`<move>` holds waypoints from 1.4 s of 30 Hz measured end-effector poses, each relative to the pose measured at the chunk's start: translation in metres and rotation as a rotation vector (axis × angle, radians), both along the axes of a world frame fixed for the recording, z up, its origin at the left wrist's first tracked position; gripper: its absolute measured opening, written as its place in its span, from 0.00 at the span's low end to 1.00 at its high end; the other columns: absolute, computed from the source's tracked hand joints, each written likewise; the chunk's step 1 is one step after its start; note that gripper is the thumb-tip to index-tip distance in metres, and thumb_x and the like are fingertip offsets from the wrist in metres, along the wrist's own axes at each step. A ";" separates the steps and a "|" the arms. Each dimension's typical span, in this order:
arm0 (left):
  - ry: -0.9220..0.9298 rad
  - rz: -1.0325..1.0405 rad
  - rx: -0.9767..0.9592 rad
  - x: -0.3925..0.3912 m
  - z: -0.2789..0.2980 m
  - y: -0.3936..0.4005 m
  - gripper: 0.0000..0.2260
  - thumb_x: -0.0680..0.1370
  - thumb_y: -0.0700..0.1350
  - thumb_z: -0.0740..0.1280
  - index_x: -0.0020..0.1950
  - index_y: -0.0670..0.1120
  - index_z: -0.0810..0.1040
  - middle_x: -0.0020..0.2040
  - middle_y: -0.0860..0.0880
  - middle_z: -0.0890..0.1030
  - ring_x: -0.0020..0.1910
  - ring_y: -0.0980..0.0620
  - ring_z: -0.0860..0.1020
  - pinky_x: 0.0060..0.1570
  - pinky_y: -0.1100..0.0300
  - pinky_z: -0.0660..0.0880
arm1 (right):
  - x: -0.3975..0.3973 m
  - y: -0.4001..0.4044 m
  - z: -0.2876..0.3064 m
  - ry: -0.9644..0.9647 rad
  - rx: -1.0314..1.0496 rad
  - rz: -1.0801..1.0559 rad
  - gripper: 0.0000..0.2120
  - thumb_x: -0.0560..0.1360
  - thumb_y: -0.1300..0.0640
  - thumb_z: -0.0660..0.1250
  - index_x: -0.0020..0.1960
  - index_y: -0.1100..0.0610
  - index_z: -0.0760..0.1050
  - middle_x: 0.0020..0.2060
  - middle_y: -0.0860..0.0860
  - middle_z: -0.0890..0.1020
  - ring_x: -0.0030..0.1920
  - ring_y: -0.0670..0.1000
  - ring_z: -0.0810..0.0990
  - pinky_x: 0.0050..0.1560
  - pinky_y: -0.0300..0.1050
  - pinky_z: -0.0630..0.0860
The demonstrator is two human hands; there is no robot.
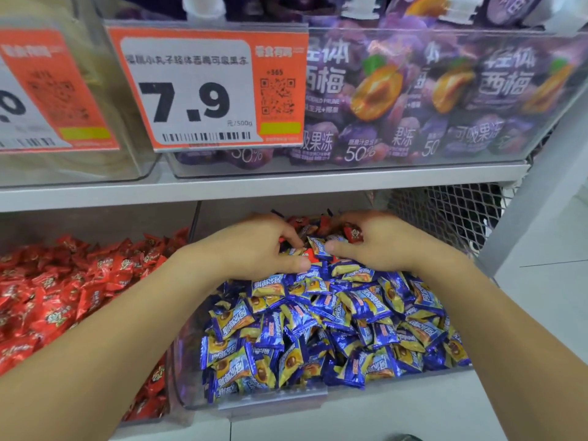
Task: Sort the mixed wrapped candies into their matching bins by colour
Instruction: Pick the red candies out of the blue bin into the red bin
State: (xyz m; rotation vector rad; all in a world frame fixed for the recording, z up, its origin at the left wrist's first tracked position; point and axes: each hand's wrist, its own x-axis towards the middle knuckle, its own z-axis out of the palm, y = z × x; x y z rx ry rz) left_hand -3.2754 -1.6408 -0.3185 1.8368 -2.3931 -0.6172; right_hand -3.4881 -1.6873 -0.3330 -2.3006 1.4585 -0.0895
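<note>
— Right, what's nearest?

— Two bare forearms reaching in from the bottom corners, over the clear bin [280,401] heaped with blue-and-yellow candies [321,329]. Just left of it, a second bin holds red candies [54,291].

— And the hands?

— Both are at the back of the blue heap, knuckles up. The left hand [254,246] has its fingers curled down into the pile, thumb stretched toward the middle; whether it actually holds a sweet I cannot tell. The right hand [378,246] is curled too, and a red candy [353,233] sits against its fingers, seemingly pinched there.

— Any other strays?

— Yes, several red wrappers [313,222] lie mixed among the blue ones between and behind the two hands, at the far end of that bin.

— Further back?

— A white shelf edge [254,186] runs above the bins, with wire mesh [445,211] at the right. On the upper shelf stands a clear bin of purple prune-jelly pouches [445,90], and an orange price tag [208,87] reading 7.9 hangs on its front. Another orange tag [47,90] shows at the far left.
</note>
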 end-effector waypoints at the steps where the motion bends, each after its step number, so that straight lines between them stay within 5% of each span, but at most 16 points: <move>1: 0.013 -0.007 0.017 0.001 0.001 -0.001 0.19 0.74 0.62 0.68 0.62 0.57 0.78 0.36 0.56 0.72 0.32 0.61 0.70 0.29 0.69 0.61 | 0.001 0.000 0.000 -0.023 0.004 -0.013 0.26 0.77 0.37 0.64 0.72 0.44 0.69 0.68 0.48 0.76 0.66 0.52 0.74 0.64 0.43 0.71; 6: 0.046 -0.082 0.026 0.008 -0.001 -0.001 0.20 0.70 0.60 0.74 0.60 0.60 0.79 0.37 0.57 0.71 0.32 0.61 0.70 0.33 0.66 0.63 | 0.006 -0.010 -0.002 0.072 0.022 -0.002 0.20 0.78 0.41 0.64 0.67 0.46 0.75 0.67 0.49 0.76 0.64 0.52 0.75 0.62 0.43 0.71; 14: 0.195 -0.040 0.012 0.011 -0.001 0.000 0.11 0.65 0.56 0.79 0.41 0.58 0.79 0.37 0.57 0.74 0.34 0.62 0.72 0.34 0.68 0.67 | -0.006 -0.013 0.018 -0.016 0.086 0.036 0.11 0.68 0.46 0.78 0.48 0.46 0.81 0.33 0.42 0.76 0.30 0.39 0.72 0.31 0.30 0.67; 19: 0.251 0.182 0.038 0.020 0.002 -0.009 0.15 0.70 0.61 0.73 0.46 0.52 0.77 0.44 0.55 0.76 0.35 0.55 0.77 0.35 0.64 0.74 | -0.019 -0.009 0.027 0.013 0.098 -0.037 0.25 0.60 0.37 0.80 0.52 0.44 0.77 0.47 0.46 0.81 0.46 0.45 0.79 0.52 0.43 0.78; 22: 0.295 0.370 0.178 0.018 -0.005 -0.018 0.16 0.73 0.60 0.70 0.49 0.48 0.80 0.43 0.52 0.79 0.41 0.54 0.74 0.38 0.61 0.69 | -0.017 -0.006 0.023 0.013 0.126 -0.020 0.20 0.61 0.38 0.79 0.47 0.46 0.80 0.39 0.44 0.80 0.39 0.44 0.78 0.43 0.40 0.74; 25: 0.254 0.350 0.061 0.012 -0.010 -0.033 0.08 0.76 0.52 0.68 0.44 0.47 0.79 0.37 0.49 0.77 0.34 0.52 0.72 0.33 0.60 0.66 | -0.014 -0.006 0.018 0.045 0.139 -0.010 0.21 0.64 0.37 0.77 0.54 0.43 0.81 0.51 0.40 0.80 0.52 0.46 0.79 0.55 0.42 0.75; 27: 0.191 0.313 0.006 0.007 -0.010 -0.042 0.05 0.80 0.47 0.63 0.50 0.47 0.75 0.39 0.49 0.75 0.36 0.52 0.72 0.33 0.60 0.65 | -0.014 -0.007 0.014 0.043 0.120 -0.006 0.21 0.67 0.38 0.76 0.58 0.42 0.81 0.56 0.40 0.78 0.57 0.47 0.78 0.61 0.42 0.73; 30: 0.193 0.208 -0.007 0.000 -0.014 -0.055 0.08 0.81 0.45 0.59 0.58 0.49 0.74 0.46 0.50 0.73 0.46 0.51 0.72 0.43 0.63 0.67 | -0.020 -0.010 0.010 -0.068 0.121 0.006 0.09 0.70 0.45 0.77 0.49 0.42 0.83 0.47 0.43 0.84 0.47 0.48 0.80 0.52 0.43 0.76; 34: 0.030 0.125 0.057 -0.004 -0.027 -0.068 0.17 0.75 0.63 0.65 0.53 0.52 0.80 0.51 0.53 0.79 0.51 0.52 0.76 0.55 0.55 0.74 | -0.028 -0.013 0.012 -0.141 0.184 0.021 0.08 0.69 0.50 0.78 0.46 0.43 0.82 0.38 0.47 0.82 0.36 0.49 0.78 0.41 0.44 0.76; 37: 0.039 0.144 0.009 -0.001 -0.032 -0.070 0.15 0.73 0.61 0.70 0.51 0.52 0.80 0.52 0.52 0.80 0.51 0.51 0.77 0.53 0.55 0.75 | -0.031 -0.014 0.013 -0.164 0.195 0.019 0.15 0.64 0.50 0.81 0.48 0.43 0.81 0.34 0.42 0.78 0.31 0.37 0.74 0.36 0.34 0.72; 42: 0.163 0.283 -0.038 0.011 -0.029 -0.064 0.17 0.73 0.63 0.69 0.53 0.52 0.76 0.52 0.53 0.79 0.49 0.52 0.76 0.44 0.61 0.67 | -0.024 -0.012 0.013 -0.124 0.132 0.021 0.14 0.66 0.41 0.77 0.51 0.40 0.82 0.41 0.38 0.80 0.39 0.38 0.77 0.43 0.33 0.71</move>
